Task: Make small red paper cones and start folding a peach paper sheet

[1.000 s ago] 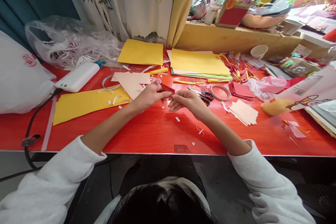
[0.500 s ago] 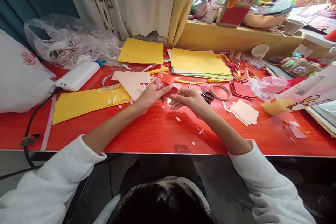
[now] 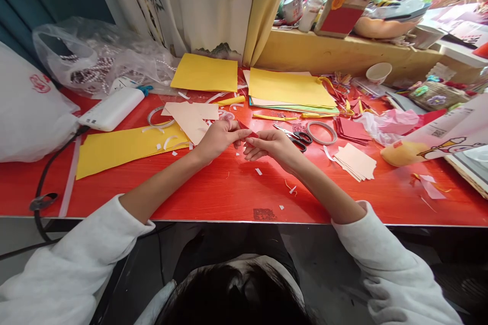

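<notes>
Between my two hands, just above the red table (image 3: 213, 188), is a small piece of red paper (image 3: 245, 127) that looks folded. My left hand (image 3: 220, 138) pinches it from the left with thumb and fingers. From the right, my right hand (image 3: 271, 146) grips its lower corner between thumb and fingertips. My fingers hide part of the paper. Black-handled scissors (image 3: 301, 138) lie right behind my right hand, beside a roll of tape (image 3: 321, 132). Sheets of pale pink paper (image 3: 189, 121) lie behind my left hand.
Yellow sheets (image 3: 290, 87) are stacked at the back, and a yellow strip (image 3: 125, 151) lies left. Red squares (image 3: 353, 129) and pink squares (image 3: 356, 161) sit to the right. A white power bank (image 3: 112, 109) and plastic bags (image 3: 30, 106) occupy the left side. White scraps dot the table.
The red paper has turned in my fingers and now shows a narrow pointed shape. My right hand has shifted slightly left, uncovering more of the scissors.
</notes>
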